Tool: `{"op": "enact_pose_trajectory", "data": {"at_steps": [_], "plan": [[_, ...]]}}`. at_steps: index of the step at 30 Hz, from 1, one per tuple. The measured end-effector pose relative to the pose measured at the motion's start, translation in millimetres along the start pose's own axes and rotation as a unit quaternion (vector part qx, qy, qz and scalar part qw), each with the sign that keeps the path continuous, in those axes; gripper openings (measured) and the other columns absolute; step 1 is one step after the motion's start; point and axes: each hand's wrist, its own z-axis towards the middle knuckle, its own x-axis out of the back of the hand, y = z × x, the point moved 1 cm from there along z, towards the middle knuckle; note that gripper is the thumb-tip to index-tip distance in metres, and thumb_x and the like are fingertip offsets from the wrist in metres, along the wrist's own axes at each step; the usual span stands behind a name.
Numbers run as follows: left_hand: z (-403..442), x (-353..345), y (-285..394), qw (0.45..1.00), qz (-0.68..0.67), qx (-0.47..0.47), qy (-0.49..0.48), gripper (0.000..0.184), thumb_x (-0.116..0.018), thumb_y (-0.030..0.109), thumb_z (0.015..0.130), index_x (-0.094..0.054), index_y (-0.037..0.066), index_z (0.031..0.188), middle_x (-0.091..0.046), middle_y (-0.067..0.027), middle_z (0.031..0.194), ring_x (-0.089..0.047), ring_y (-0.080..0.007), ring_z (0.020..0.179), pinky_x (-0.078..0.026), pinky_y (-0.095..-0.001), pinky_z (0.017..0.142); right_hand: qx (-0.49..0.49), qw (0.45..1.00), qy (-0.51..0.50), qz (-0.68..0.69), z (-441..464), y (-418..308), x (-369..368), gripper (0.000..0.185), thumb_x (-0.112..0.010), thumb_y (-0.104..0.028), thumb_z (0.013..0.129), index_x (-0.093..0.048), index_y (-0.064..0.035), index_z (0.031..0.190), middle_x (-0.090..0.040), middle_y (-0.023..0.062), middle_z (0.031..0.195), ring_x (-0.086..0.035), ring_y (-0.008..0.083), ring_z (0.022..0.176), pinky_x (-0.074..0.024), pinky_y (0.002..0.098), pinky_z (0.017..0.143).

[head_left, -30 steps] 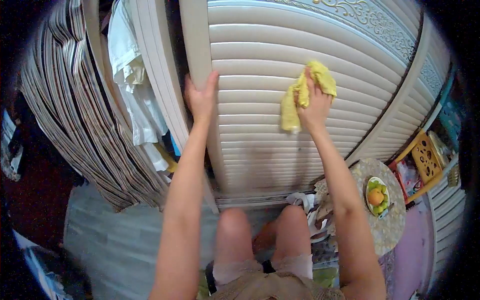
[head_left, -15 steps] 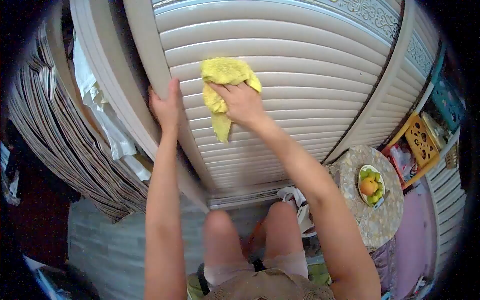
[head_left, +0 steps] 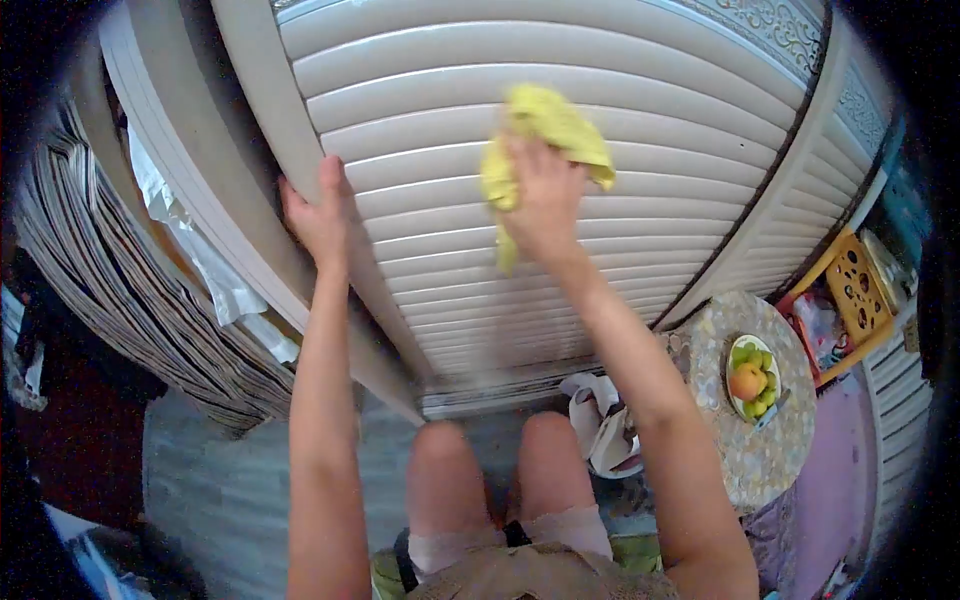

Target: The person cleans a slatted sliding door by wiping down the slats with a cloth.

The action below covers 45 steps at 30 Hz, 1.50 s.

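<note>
A yellow cloth (head_left: pixel 560 125) lies bunched against the cream slatted door (head_left: pixel 420 100), pressed there by my right hand (head_left: pixel 543 200). One end of the cloth hangs down below the palm, and motion blurs it slightly. My left hand (head_left: pixel 322 220) grips the left edge of the door frame (head_left: pixel 270 110), with the thumb on the front and the fingers wrapped behind, partly hidden. Ornate pale blue panelling (head_left: pixel 765 30) runs along the door's top.
On the right, a round table (head_left: pixel 690 345) with a patterned cover carries a plate of fruit (head_left: pixel 750 378). Beyond it is a shelf with an orange basket (head_left: pixel 858 290). A striped curtain (head_left: pixel 130 290) hangs at left. A white bag (head_left: pixel 600 425) sits near my knees.
My right hand has wiped the yellow cloth to the right and slightly up across the slats. The left hand keeps its hold on the door's edge.
</note>
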Motion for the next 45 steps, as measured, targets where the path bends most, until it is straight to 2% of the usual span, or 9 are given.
{"op": "enact_pose_trajectory", "data": {"at_steps": [7,14,16,20,27,34,37,41,45], "plan": [[-4.8,2.8,22.1,0.999,0.033,-0.013,-0.002,0.043,-0.066,0.034,0.083,-0.054,-0.001,0.106,-0.061,-0.0081,0.096,-0.056,-0.0159,0.085,-0.044,-0.0282,0.08,0.055,0.998,0.011,0.036,10.5,-7.6,1.9,0.058,-0.068,-0.023,0.068,-0.052,-0.0187,0.124,-0.049,0.0089,0.121,-0.043,0.0292,0.115,-0.0311,0.0479,0.093],[-4.4,1.4,12.1,1.0,0.014,0.011,-0.01,0.041,-0.066,0.031,0.083,-0.054,-0.002,0.106,-0.061,-0.0087,0.098,-0.056,-0.0166,0.087,-0.043,-0.0289,0.081,-0.051,0.997,0.053,0.039,7.7,-17.1,1.0,0.06,-0.067,-0.023,0.067,-0.053,-0.0192,0.125,-0.053,0.0087,0.115,-0.048,0.0287,0.109,-0.0301,0.047,0.094],[-2.6,2.1,10.4,0.999,0.027,0.018,-0.013,0.037,-0.066,0.028,0.084,-0.055,-0.001,0.104,-0.061,-0.0074,0.096,-0.056,-0.0159,0.085,-0.044,-0.0287,0.079,0.106,0.99,-0.044,0.084,7.7,-29.4,-2.7,0.049,-0.066,-0.021,0.068,-0.058,-0.0176,0.116,-0.056,0.0078,0.111,-0.049,0.0291,0.108,-0.0331,0.0501,0.092],[-5.9,1.4,16.6,0.997,-0.04,0.056,-0.033,0.028,-0.065,0.022,0.085,-0.057,0.001,0.101,-0.06,-0.0047,0.091,-0.056,-0.0132,0.08,-0.046,-0.0273,0.073,0.114,0.976,-0.102,0.152,1.6,-6.3,-9.5,0.044,-0.066,-0.023,0.068,-0.06,-0.0189,0.112,-0.058,0.0072,0.108,-0.051,0.0284,0.106,-0.0341,0.0498,0.092],[-2.6,0.6,3.4,1.0,-0.013,-0.008,-0.017,0.038,-0.065,0.026,0.084,-0.055,-0.001,0.108,-0.06,-0.0087,0.101,-0.056,-0.017,0.091,-0.043,-0.0291,0.083,-0.011,0.997,0.045,-0.062,0.6,94.7,48.2,0.06,-0.059,-0.033,0.082,-0.039,-0.0171,0.136,-0.048,0.0131,0.129,-0.039,0.0313,0.122,-0.0271,0.0451,0.101],[-0.6,3.1,-3.7,1.0,0.024,0.013,-0.012,0.04,-0.064,0.029,0.085,-0.054,-0.002,0.108,-0.061,-0.0097,0.101,-0.057,-0.0191,0.09,-0.043,-0.0299,0.083,-0.301,0.929,0.208,0.06,-20.6,170.0,56.0,0.063,-0.048,-0.042,0.09,-0.027,-0.0116,0.141,-0.028,0.0232,0.142,-0.023,0.0371,0.132,-0.0162,0.0463,0.108],[0.3,-1.5,-0.2,0.998,0.052,-0.013,0.02,0.038,-0.063,0.029,0.085,-0.054,-0.002,0.106,-0.06,-0.0085,0.095,-0.057,-0.0172,0.085,-0.044,-0.0289,0.078,-0.329,0.92,0.198,0.083,-12.8,143.5,50.0,0.064,-0.05,-0.039,0.09,-0.029,-0.006,0.14,-0.028,0.0241,0.141,-0.023,0.037,0.132,-0.0156,0.0472,0.108],[-1.8,2.0,3.2,0.998,0.057,-0.008,0.013,0.041,-0.061,0.031,0.087,-0.053,-0.003,0.108,-0.058,-0.007,0.089,-0.055,-0.0148,0.077,-0.045,-0.0277,0.069,-0.01,0.998,0.018,-0.066,-20.4,107.9,40.2,0.06,-0.063,-0.028,0.076,-0.045,-0.0125,0.131,-0.046,0.0171,0.128,-0.04,0.0333,0.121,-0.0282,0.0454,0.101],[-5.1,-3.0,8.5,0.997,0.048,-0.055,0.018,0.041,-0.06,0.031,0.087,-0.052,-0.003,0.11,-0.058,-0.0072,0.091,-0.054,-0.0154,0.076,-0.045,-0.0278,0.069,0.091,0.992,-0.081,0.022,-19.9,129.0,45.3,0.062,-0.065,-0.033,0.071,-0.048,-0.0188,0.128,-0.053,0.0106,0.122,-0.047,0.0321,0.115,-0.0322,0.0462,0.097]]}}
